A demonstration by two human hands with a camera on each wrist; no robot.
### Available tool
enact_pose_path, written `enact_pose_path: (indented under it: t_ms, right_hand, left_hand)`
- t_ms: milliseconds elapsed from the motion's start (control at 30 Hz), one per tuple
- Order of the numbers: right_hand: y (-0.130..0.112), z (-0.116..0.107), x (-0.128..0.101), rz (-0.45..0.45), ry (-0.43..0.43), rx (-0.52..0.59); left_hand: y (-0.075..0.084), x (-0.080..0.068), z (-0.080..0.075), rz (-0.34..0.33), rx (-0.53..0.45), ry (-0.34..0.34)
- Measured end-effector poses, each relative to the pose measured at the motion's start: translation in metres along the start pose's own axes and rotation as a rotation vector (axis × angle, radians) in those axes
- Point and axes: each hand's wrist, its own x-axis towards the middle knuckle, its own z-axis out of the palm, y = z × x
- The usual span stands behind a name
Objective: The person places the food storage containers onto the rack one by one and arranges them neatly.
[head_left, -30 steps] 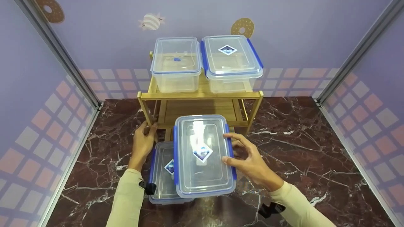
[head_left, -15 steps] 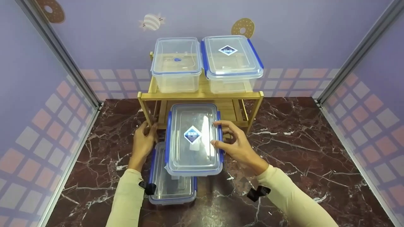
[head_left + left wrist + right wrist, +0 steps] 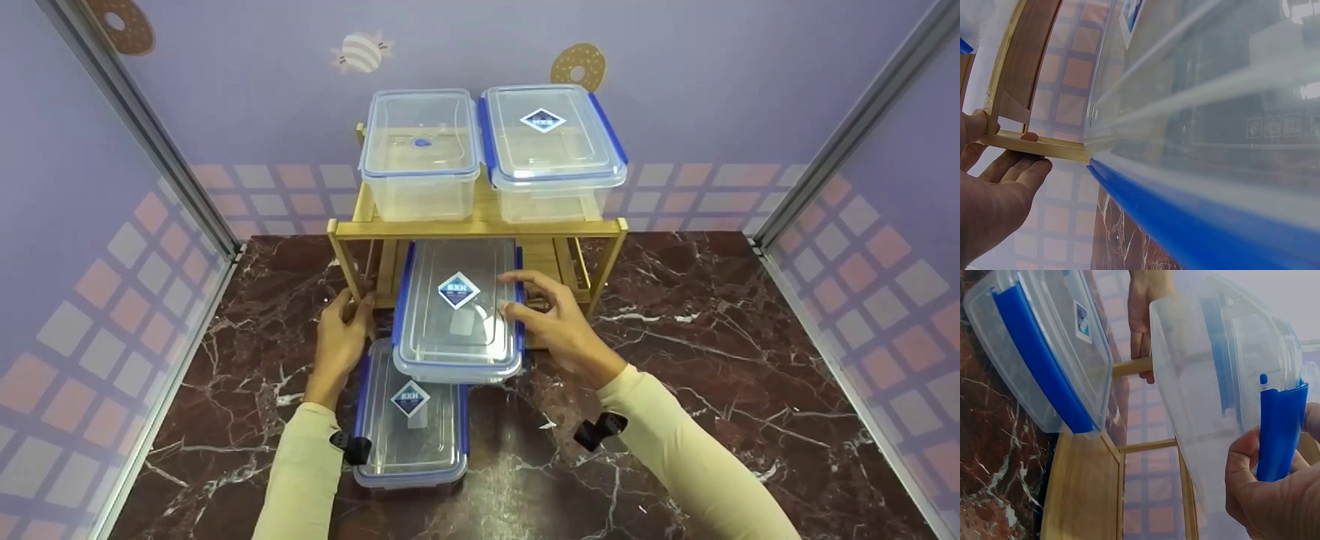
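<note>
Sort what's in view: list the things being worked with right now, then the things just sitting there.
In use:
held container, gripped by right hand
wooden shelf, its front post held by left hand

Sitting idle:
container on the table
two containers on top

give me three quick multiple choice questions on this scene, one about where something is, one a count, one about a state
1. Where does the left hand rest?
A. on the front left post of the wooden shelf
B. on the marble table top
C. on a top-shelf container

2. How many clear containers with blue clips are in view?
A. two
B. three
C. four

3. What is the right hand doing?
A. hanging open in the air
B. gripping the side of the held container at its blue clip
C. pressing flat on the wall

Answers:
1 A, the fingers wrap the post in the head and left wrist views.
2 C, two on the top shelf, one held, one on the table.
3 B, the right wrist view shows fingers curled round the clip.
</note>
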Motion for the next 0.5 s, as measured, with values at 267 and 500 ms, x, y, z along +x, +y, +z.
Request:
enact_pose_path:
  t_ms: [267,500]
  right_hand:
    - [-0.007,0.001,0.013,0.021,0.014,-0.051]
    - [-0.012,0.003,0.019,0.088,-0.004,-0.061]
  left_hand:
    - [0.002,0.000,0.000,0.002,0.009,-0.010]
    - [0.000,0.000,0.000,-0.013,0.016,0.000]
